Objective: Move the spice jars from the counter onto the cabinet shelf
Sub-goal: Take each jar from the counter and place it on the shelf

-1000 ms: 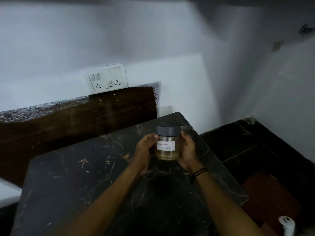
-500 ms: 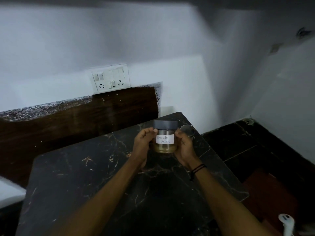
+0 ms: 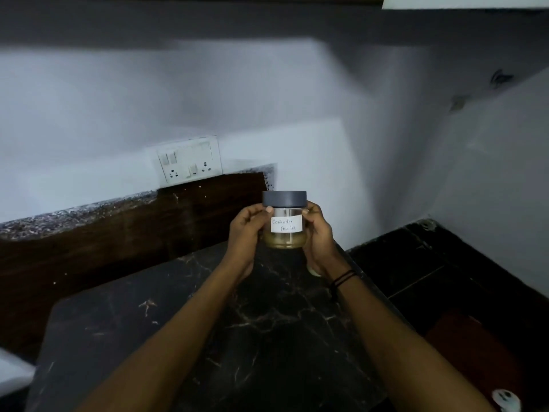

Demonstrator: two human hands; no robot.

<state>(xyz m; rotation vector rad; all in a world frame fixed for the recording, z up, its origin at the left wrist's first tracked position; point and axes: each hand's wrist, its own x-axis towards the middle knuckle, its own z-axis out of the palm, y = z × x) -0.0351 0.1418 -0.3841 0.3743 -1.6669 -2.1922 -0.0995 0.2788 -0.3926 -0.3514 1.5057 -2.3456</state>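
A clear spice jar (image 3: pixel 285 230) with a dark grey lid, a white handwritten label and tan powder in its lower part is held up above the black marble counter (image 3: pixel 166 328). My left hand (image 3: pixel 245 236) grips its left side and my right hand (image 3: pixel 319 236) grips its right side, thumbs at the front by the label. The jar is upright and off the surface. A pale edge of an upper cabinet (image 3: pixel 463 3) shows at the top right; its shelf is out of sight.
A white switch and socket plate (image 3: pixel 188 163) sits on the wall above a dark wooden backsplash (image 3: pixel 118 233). The counter's right edge drops to a dark tiled floor (image 3: pixel 430 269). A small round object (image 3: pixel 315 270) lies on the counter, mostly hidden under my right wrist.
Both hands have lifted the jar higher and slightly farther from me; it now stands before the backsplash edge instead of over the counter. The view has tilted upward.
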